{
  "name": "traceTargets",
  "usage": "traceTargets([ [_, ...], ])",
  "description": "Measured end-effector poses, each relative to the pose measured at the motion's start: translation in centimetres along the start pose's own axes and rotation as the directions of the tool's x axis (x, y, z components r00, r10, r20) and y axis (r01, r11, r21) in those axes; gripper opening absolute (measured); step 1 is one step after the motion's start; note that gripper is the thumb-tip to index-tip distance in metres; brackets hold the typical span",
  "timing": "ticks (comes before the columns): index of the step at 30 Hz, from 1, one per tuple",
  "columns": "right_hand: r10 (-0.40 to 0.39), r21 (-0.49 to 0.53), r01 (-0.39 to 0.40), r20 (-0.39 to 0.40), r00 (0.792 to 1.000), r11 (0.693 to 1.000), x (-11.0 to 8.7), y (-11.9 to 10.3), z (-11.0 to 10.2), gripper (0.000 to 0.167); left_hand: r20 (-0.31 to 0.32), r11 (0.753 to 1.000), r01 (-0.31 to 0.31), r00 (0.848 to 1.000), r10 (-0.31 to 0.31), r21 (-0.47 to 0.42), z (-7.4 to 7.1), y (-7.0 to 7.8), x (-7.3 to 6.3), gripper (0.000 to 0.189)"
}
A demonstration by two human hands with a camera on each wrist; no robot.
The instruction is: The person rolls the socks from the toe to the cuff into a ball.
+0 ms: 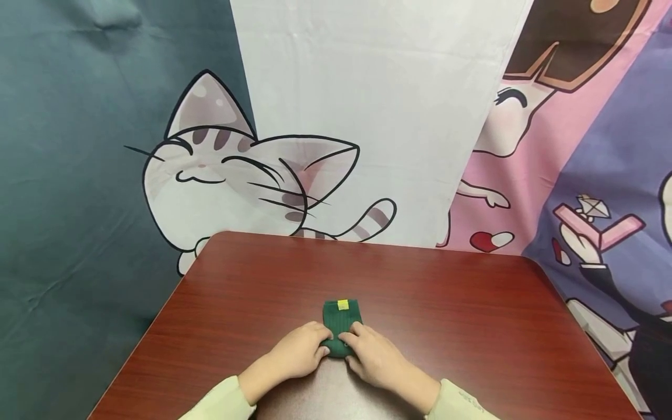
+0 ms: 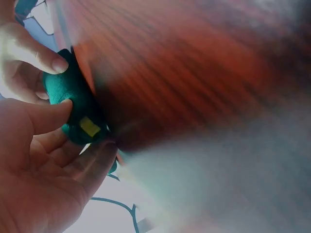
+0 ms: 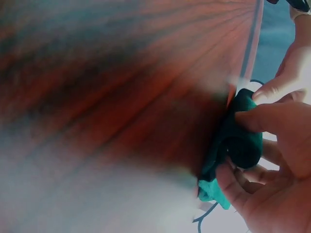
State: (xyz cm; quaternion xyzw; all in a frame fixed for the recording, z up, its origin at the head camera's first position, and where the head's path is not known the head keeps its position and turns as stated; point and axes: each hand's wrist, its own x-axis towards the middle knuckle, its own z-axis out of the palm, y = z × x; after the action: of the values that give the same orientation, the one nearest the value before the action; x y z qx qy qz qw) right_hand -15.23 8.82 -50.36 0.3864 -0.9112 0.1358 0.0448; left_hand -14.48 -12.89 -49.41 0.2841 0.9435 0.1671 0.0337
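A dark green ribbed sock (image 1: 340,319) lies on the table in the head view, its near end rolled into a thick bundle and its far end flat. On the flat end shows a small yellow patch (image 1: 343,304). My left hand (image 1: 301,353) grips the left end of the roll, thumb on the near side. At the right end, my right hand (image 1: 378,359) holds the roll between thumb and fingers. The right wrist view shows the coiled end of the sock (image 3: 243,145); in the left wrist view a yellow patch (image 2: 90,126) sits at the other end.
The reddish-brown wooden table (image 1: 451,315) has rounded far corners. Behind it hangs a printed cloth backdrop (image 1: 378,87) with a cartoon cat (image 1: 220,181) and cartoon figures at the right. Light green sleeves (image 1: 223,402) cover both forearms.
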Motion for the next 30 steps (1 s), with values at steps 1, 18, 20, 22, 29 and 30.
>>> traceTargets([
  [1, 0.006, 0.009, -0.006, 0.003, 1.0, 1.0, 0.0, 0.0, 0.0, 0.037, 0.003, 1.0, 0.005, 1.0, -0.005, -0.011, -0.1, 0.0, 0.0, 0.019],
  [18, 0.094, 0.18, -0.095, 0.017, 0.995, 0.979, 0.2, 0.4, 0.1, 0.024, 0.029, 1.0, -0.002, 1.0, 0.003, -0.007, -0.4, -0.4, 0.6, 0.018],
  [20, 0.098, 0.194, -0.099, 0.018, 0.995, 0.976, 0.3, 0.5, 0.0, 0.022, 0.033, 1.0, 0.003, 0.999, -0.003, -0.002, -0.5, -0.3, 0.7, 0.018],
  [22, 0.102, 0.21, -0.105, 0.025, 0.994, 0.972, 0.5, 0.6, -0.1, 0.02, 0.038, 1.0, 0.012, 0.999, -0.012, 0.006, -0.4, -0.3, 0.8, 0.018],
  [29, 0.156, 0.257, -0.178, 0.106, 0.982, 0.95, 1.3, 1.0, -0.5, 0.018, -0.009, 0.998, 0.039, 0.999, -0.038, 0.04, 0.1, -0.4, 1.0, 0.019],
  [30, 0.17, 0.261, -0.198, 0.125, 0.977, 0.945, 1.5, 1.2, -0.6, 0.019, -0.025, 0.998, 0.042, 0.999, -0.041, 0.045, 0.2, -0.4, 1.0, 0.019],
])
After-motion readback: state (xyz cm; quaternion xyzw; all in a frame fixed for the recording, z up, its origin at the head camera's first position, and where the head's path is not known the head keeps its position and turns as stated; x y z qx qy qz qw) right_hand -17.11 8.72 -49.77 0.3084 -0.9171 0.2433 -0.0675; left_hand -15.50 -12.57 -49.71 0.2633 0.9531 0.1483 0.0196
